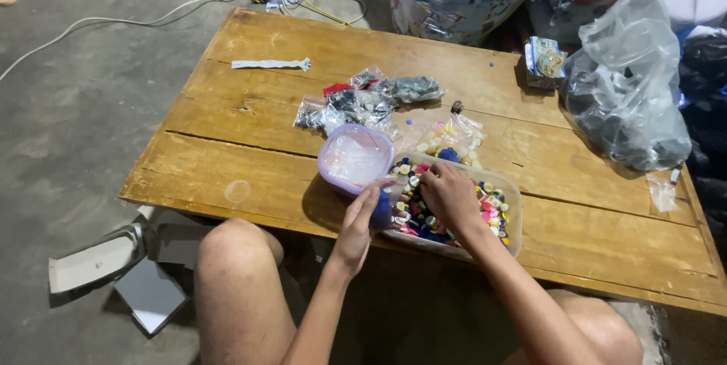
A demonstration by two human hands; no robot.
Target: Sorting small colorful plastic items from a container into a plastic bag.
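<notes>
A clear plastic container (510, 192) full of small multicoloured pieces sits near the front edge of a low wooden table (250, 145). My right hand (448, 197) reaches into it, fingers pinched among the pieces. My left hand (360, 223) grips a small clear bag of blue pieces (384, 206) at the container's left side. A translucent purple-rimmed lid (354, 157) lies tilted just behind my left hand.
Several small clear bags of dark and pale pieces (363, 100) lie mid-table. A white strip (270, 64) is at the back left. Large plastic bags (628, 92) and a small box (545, 60) crowd the right. Cables (151, 20) run over the concrete floor.
</notes>
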